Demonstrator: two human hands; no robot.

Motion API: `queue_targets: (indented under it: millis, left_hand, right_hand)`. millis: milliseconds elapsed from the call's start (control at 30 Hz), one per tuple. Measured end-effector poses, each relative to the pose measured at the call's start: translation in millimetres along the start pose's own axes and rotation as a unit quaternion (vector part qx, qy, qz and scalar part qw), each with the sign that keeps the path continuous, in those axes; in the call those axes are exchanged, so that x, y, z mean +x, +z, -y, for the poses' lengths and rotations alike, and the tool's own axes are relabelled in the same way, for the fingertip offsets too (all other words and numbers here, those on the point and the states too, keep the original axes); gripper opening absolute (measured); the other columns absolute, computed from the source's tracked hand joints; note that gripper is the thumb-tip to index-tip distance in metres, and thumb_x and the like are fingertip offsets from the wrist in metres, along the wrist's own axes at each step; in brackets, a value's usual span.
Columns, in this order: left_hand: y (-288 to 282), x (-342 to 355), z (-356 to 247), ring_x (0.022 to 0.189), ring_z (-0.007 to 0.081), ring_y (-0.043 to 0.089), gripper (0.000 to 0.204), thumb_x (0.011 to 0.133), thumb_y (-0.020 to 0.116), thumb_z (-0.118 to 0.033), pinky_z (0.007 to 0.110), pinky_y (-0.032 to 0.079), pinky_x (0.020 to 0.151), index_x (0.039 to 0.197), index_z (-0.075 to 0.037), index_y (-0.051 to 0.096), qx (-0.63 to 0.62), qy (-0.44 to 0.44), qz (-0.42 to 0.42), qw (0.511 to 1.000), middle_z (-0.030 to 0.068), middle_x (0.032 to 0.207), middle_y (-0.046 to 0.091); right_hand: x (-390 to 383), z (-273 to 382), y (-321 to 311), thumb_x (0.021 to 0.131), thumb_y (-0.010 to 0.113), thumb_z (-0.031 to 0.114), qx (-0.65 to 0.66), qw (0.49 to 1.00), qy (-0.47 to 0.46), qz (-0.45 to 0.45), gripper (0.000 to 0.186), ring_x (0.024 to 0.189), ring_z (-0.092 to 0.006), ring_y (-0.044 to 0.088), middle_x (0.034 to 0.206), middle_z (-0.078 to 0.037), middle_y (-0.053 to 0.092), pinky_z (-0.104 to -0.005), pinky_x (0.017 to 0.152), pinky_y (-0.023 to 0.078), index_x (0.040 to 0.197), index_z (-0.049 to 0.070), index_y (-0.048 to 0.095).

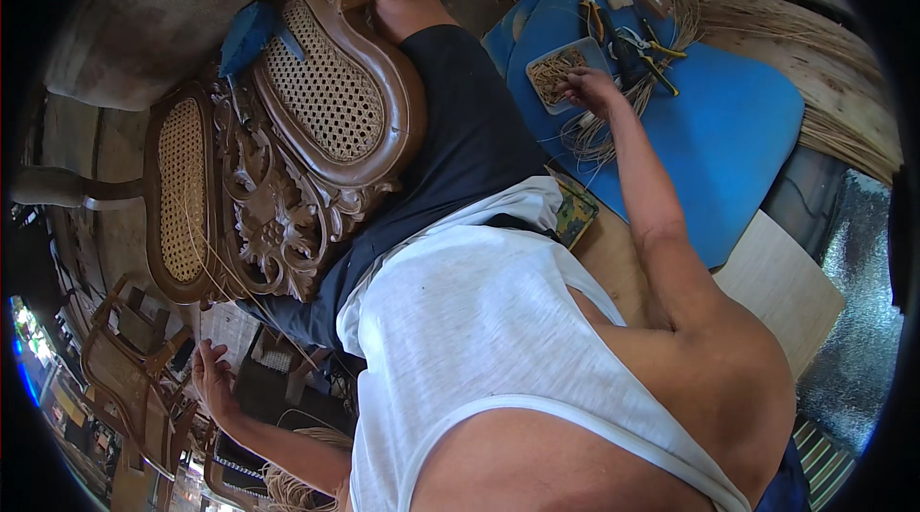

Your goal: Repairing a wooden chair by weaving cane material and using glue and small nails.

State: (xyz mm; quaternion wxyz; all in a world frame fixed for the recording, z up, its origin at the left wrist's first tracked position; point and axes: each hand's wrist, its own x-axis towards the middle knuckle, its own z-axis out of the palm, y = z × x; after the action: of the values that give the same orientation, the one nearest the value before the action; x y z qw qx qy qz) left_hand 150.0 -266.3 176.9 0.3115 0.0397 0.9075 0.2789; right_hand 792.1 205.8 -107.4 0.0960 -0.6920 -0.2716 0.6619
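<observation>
Across my lap lies a brown carved wooden chair [278, 201] with two woven cane panels [316, 81], a blue object [244, 38] on its upper part and loose strands over its left side. My left hand [211, 368] hangs left of my body, below the chair, fingers apart and empty. My right hand [585, 86] reaches to a plastic container [565, 105] of short cane pieces [548, 71], fingers curled and pinched among them. The container sits on a blue board [719, 148], beside pliers [591, 9], yellow-handled tools [661, 71] and a bundle of fine strands [599, 134].
Long strips and planks [786, 33] lie at the upper right. Other chair frames [125, 368] and a coil of cane [302, 474] are at the lower left. A pale board [771, 282] and a shiny silver surface [848, 292] are on the right.
</observation>
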Motion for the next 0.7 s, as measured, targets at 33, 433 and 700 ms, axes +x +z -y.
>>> queue_targets:
  millis: [33,433,700]
  left_hand:
    - [0.9,-1.0,-1.9,0.062,0.0022,0.046,0.049,0.098,0.065,-0.048,0.017,0.034,0.054,0.122,-0.005,0.063,-0.004,0.001,-0.005,1.0,0.0007,0.09,0.066]
    - [7.6,-6.9,-27.3,0.062,0.0013,0.047,0.039,0.099,0.066,-0.041,0.018,0.034,0.055,0.117,-0.006,0.066,-0.005,0.048,-0.012,0.999,-0.0001,0.088,0.067]
    - [12.9,-8.1,-36.5,0.062,0.0011,0.046,0.038,0.099,0.066,-0.041,0.017,0.034,0.055,0.115,-0.006,0.066,-0.015,0.071,0.004,0.997,0.0004,0.088,0.066]
  right_hand:
    - [0.8,-0.8,-1.0,0.102,0.056,0.011,0.02,1.0,0.002,0.011,0.041,0.069,-0.0107,0.06,0.093,-0.009,0.069,-0.0262,0.064,0.053,0.141,0.001,0.049]
    - [-25.0,3.7,-2.8,0.091,0.072,0.019,0.057,0.998,-0.004,0.028,0.028,0.066,-0.0081,0.057,0.093,-0.003,0.07,-0.0198,0.056,0.045,0.116,0.013,0.059]
    - [-21.6,-8.8,-7.2,0.09,0.07,0.011,0.091,0.995,-0.048,0.007,0.02,0.064,-0.0098,0.06,0.09,-0.003,0.07,-0.0238,0.056,0.049,0.109,0.01,0.062]
